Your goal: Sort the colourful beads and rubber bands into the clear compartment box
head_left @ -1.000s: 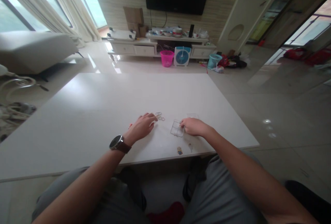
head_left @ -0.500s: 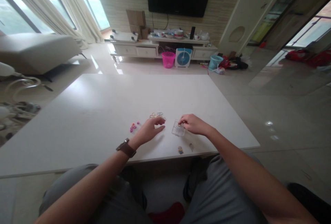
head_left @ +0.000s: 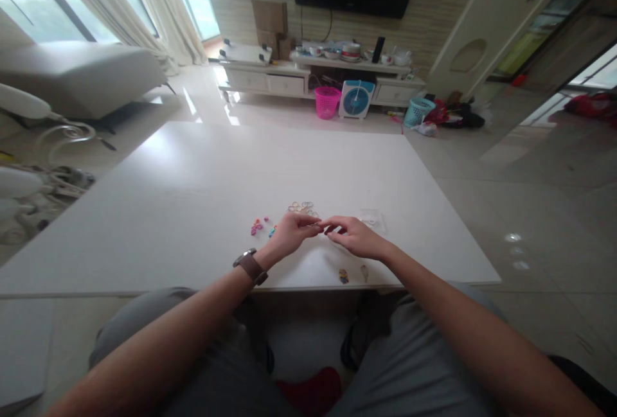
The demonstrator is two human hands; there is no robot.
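My left hand (head_left: 295, 232) is closed in a pinch over the white table (head_left: 216, 179), with a thin, small shiny piece at its fingertips that I cannot make out. Meeting it at the tips is my right hand (head_left: 355, 236), fingers bent and drawn together; what they hold is too small to name. Just beyond my left hand lie several metal rings (head_left: 303, 206). Pink and orange small pieces (head_left: 256, 227) lie to its left, and a blue one (head_left: 272, 231) sits close by it. A transparent plastic box (head_left: 378, 220) is behind my right hand.
Near the table's front edge lie a yellow-and-blue cartoon figure charm (head_left: 343, 275) and a small silvery piece (head_left: 364, 272). Across the floor stand a pink basket (head_left: 327, 104), a blue fan (head_left: 357, 99) and a light-blue basket (head_left: 418, 112) before a white TV cabinet (head_left: 245, 78).
My right hand has left the transparent box and come to my left hand, whose fingers have closed. The box now sits farther right and farther away. The view has shifted slightly.
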